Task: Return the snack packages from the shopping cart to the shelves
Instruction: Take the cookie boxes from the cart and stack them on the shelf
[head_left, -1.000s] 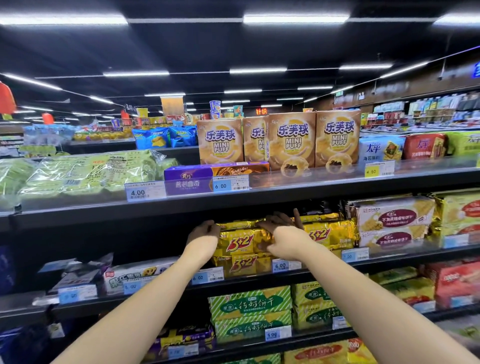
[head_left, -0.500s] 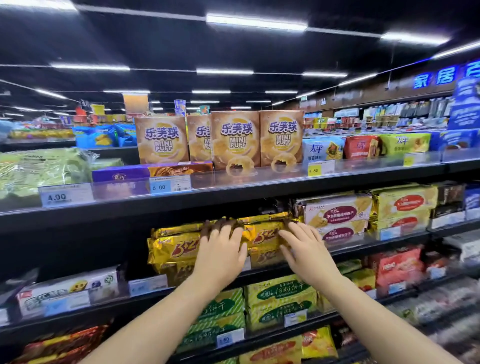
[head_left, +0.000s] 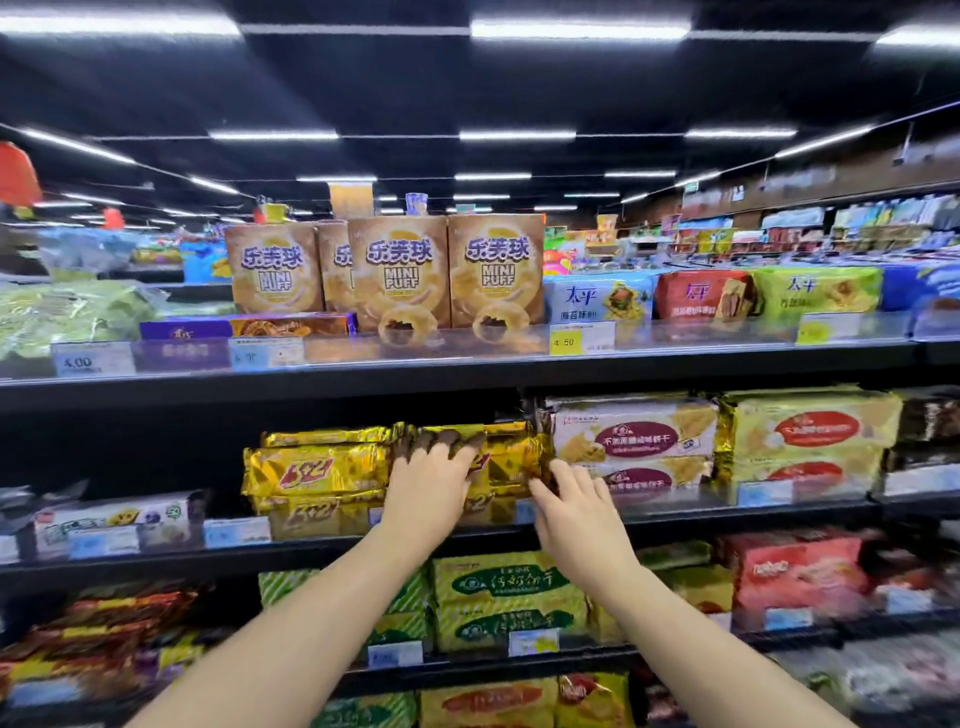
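Observation:
Gold "3+2" cracker packages (head_left: 317, 470) are stacked on the second shelf (head_left: 156, 558) of the rack. My left hand (head_left: 428, 480) lies flat on the front of the right-hand gold stack, fingers spread and straight. My right hand (head_left: 574, 506) touches the right end of that stack (head_left: 511, 457), fingers extended toward the packages. Neither hand holds anything. The shopping cart is out of view.
Mini Puff boxes (head_left: 397, 270) stand on the top shelf above. White and yellow biscuit packs (head_left: 634, 439) sit right of the gold ones. Green packs (head_left: 506, 597) fill the shelf below. The second shelf has a dark gap at the left (head_left: 156, 447).
The view has swung slightly and both hands stay on the gold stack. My left hand slid a little right along it and my right hand drew back toward its right end.

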